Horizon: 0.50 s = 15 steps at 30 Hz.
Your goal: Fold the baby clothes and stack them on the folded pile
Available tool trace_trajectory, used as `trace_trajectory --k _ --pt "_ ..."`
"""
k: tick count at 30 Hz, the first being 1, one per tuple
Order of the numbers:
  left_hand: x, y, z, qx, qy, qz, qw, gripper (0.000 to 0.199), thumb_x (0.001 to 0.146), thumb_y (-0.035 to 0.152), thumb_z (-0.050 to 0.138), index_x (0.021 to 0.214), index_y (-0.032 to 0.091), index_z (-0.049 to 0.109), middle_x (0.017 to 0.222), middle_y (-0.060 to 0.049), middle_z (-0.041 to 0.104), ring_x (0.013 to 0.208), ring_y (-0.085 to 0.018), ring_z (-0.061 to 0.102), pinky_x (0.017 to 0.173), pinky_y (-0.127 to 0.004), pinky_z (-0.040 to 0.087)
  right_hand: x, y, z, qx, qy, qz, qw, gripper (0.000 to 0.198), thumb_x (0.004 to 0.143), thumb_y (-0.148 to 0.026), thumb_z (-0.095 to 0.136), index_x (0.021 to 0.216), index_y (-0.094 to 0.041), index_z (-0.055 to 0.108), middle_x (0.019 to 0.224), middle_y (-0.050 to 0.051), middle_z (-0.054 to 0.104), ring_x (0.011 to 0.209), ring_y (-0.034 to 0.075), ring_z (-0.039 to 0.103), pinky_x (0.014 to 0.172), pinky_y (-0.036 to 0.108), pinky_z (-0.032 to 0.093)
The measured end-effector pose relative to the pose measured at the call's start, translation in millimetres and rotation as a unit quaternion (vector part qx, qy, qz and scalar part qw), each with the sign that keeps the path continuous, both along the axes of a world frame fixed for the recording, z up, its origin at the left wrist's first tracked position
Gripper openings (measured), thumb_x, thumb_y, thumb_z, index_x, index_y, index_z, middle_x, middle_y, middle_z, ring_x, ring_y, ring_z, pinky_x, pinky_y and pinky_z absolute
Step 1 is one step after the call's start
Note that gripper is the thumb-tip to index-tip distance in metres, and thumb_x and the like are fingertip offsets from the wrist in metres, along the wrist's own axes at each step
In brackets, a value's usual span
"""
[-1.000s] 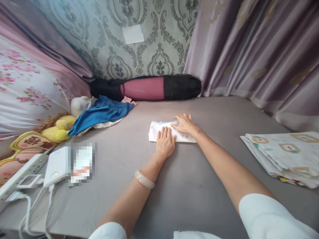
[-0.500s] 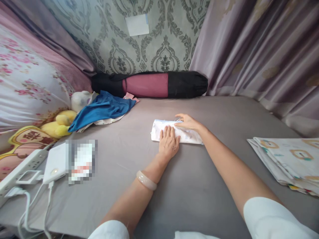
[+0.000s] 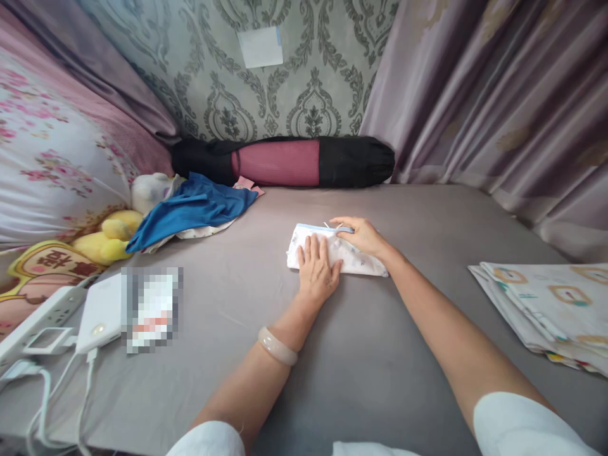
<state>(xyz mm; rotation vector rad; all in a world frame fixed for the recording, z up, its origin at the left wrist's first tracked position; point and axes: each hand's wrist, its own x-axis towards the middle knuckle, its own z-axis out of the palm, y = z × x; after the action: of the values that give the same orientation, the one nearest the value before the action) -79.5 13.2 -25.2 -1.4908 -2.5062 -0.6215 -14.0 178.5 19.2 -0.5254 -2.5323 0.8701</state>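
A small folded white garment [image 3: 357, 262] with a faint print, a light blue edge and thin white ties lies on the grey sheet [image 3: 408, 354]. Flat on its front middle rests my left hand [image 3: 317, 269], fingers spread. My right hand [image 3: 365, 238] pinches the blue edge along the far right side, thumb and fingers closed on it. A white tie pokes out beside those fingertips. The garment's inner layers are hidden.
At left are a power strip [image 3: 42, 329], a white power bank [image 3: 101, 313] with cables, a blurred-out item [image 3: 154, 310], plush toys [image 3: 107, 237] and a blue cloth [image 3: 194, 206]. A pink-and-black roll [image 3: 280, 163] lies along the wall. Folded printed cloths [image 3: 546, 304] lie right.
My right hand has closed on the garment's blue edge, which shows more clearly and sits slightly higher. My left hand stays flat, shifted slightly left. The view has moved a little.
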Motion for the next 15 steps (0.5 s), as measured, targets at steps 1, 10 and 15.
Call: trace_trajectory --k 1,10,15 --pt "-1 0 0.1 -0.016 0.001 0.013 1.0 0.07 0.095 0.052 0.036 0.145 0.004 0.035 0.152 -0.024 0.033 0.145 -0.036 0.023 0.116 -0.054 0.021 -1 -2 -4 0.06 -0.018 -0.025 0.998 0.037 0.084 -0.019 0.056 0.12 -0.024 0.066 0.111 0.004 0.071 0.106 0.021 0.06 0.099 0.038 0.039" --pt "-18 -3 5.8 -0.081 -0.004 0.1 0.992 0.063 0.098 0.05 0.027 0.141 0.01 0.047 0.15 -0.02 0.04 0.14 -0.036 0.033 0.113 -0.051 0.026 18 1 -26 0.214 -0.139 -0.154 0.955 0.031 0.097 -0.032 0.043 0.109 -0.02 0.069 0.11 0.009 0.07 0.106 0.024 0.057 0.093 0.037 0.031" --pt "-24 -4 8.7 -0.079 -0.006 0.117 0.99 0.061 0.097 0.048 0.029 0.138 0.009 0.05 0.149 -0.018 0.042 0.132 -0.036 0.041 0.105 -0.048 0.035 45 19 -21 0.19 -0.166 -0.179 0.951 0.031 0.094 -0.04 0.047 0.099 -0.022 0.072 0.104 0.007 0.072 0.104 0.024 0.059 0.092 0.037 0.031"
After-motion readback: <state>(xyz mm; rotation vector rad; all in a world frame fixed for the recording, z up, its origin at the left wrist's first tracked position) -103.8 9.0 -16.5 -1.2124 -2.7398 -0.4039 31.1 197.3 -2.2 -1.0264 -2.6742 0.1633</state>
